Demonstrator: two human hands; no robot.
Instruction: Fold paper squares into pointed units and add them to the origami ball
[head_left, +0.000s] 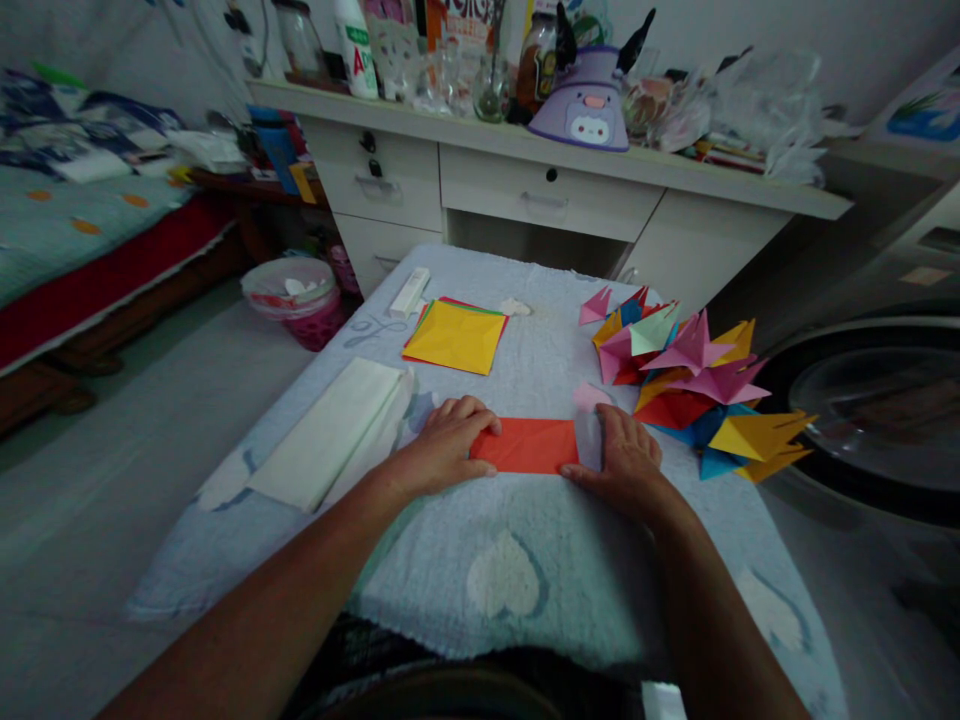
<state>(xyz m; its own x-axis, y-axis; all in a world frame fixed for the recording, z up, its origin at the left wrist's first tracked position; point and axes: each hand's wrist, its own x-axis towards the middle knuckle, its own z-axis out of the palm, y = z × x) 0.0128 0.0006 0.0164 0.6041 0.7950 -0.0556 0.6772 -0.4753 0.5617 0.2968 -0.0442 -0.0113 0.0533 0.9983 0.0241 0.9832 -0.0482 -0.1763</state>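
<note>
An orange-red sheet of origami paper (525, 446), folded into a long rectangle, lies flat on the cloth-covered table in front of me. My left hand (454, 440) grips its left end, thumb at the lower corner and fingers curled at the upper one. At the right end, my right hand (619, 455) has its thumb on the lower corner, with the fingers bent beside the upper corner. A stack of square coloured paper (456, 337), yellow on top, lies beyond my left hand. To the right sits a pile of folded paper cranes (686, 375) in several colours.
A folded white sheet (330, 430) lies left of my left forearm. Farther back is a small white box (410, 292). Behind the table (502, 575) stands a white cabinet (540, 195) topped with jars and a purple visor (589, 105). A pink bin (300, 300) stands on the left floor.
</note>
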